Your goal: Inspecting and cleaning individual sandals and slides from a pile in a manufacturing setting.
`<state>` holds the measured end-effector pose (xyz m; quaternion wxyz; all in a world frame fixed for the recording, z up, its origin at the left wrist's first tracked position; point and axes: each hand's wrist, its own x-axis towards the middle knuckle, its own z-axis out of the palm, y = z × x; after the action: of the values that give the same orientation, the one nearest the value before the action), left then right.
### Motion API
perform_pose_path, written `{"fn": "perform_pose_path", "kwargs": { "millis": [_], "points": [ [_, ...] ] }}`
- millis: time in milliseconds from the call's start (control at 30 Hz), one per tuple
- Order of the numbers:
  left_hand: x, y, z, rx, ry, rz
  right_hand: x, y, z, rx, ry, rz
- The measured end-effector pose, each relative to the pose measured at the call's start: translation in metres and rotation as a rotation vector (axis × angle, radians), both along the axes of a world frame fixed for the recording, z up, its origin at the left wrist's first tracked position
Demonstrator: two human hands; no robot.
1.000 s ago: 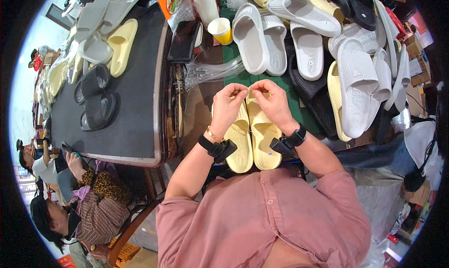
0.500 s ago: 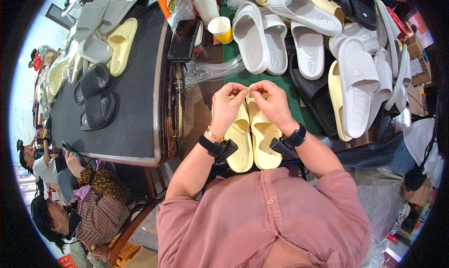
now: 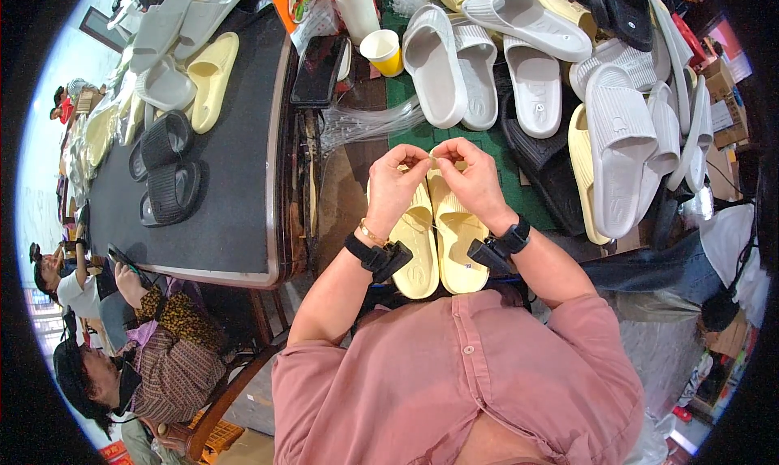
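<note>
A pair of pale yellow slide slippers point(image 3: 415, 268) lies side by side in front of me, heels toward my body. Over their toe ends, my left hand point(image 3: 395, 182) and my right hand point(image 3: 468, 177) meet fingertip to fingertip. Each pinches with thumb and forefinger. Whatever sits between the fingertips is too small to make out. A thin clear strand seems to run across the slippers' straps. Just beyond my hands lies a bundle of clear plastic strands point(image 3: 369, 127).
Grey slides point(image 3: 436, 67) and black slides point(image 3: 545, 169) are piled at the right and far side. A yellow-and-white paper cup point(image 3: 381, 53) stands by a phone point(image 3: 318, 69). On the left, a dark-topped table point(image 3: 231, 197) bears more slides. A person point(image 3: 174, 368) sits at lower left.
</note>
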<state>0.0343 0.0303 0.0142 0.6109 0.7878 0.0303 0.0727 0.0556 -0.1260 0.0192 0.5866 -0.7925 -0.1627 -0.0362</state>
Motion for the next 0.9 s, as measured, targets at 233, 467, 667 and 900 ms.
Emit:
{"fn": "perform_pose_path", "kwargs": {
  "millis": [233,467,667,900],
  "points": [
    [-0.002,-0.004,0.007,-0.076,-0.005,-0.005,0.0,0.0,-0.001,0.035,0.037,-0.017],
    [-0.001,0.001,0.002,-0.005,-0.02,-0.092,0.001,-0.001,-0.01,0.068,0.01,-0.008],
    [-0.001,0.001,0.007,0.075,-0.007,-0.133,0.002,0.0,-0.014,0.096,-0.014,-0.016],
    [-0.001,0.0,0.004,0.014,0.027,-0.135,0.0,-0.001,-0.007,0.1,0.006,0.003]
  ]
}}
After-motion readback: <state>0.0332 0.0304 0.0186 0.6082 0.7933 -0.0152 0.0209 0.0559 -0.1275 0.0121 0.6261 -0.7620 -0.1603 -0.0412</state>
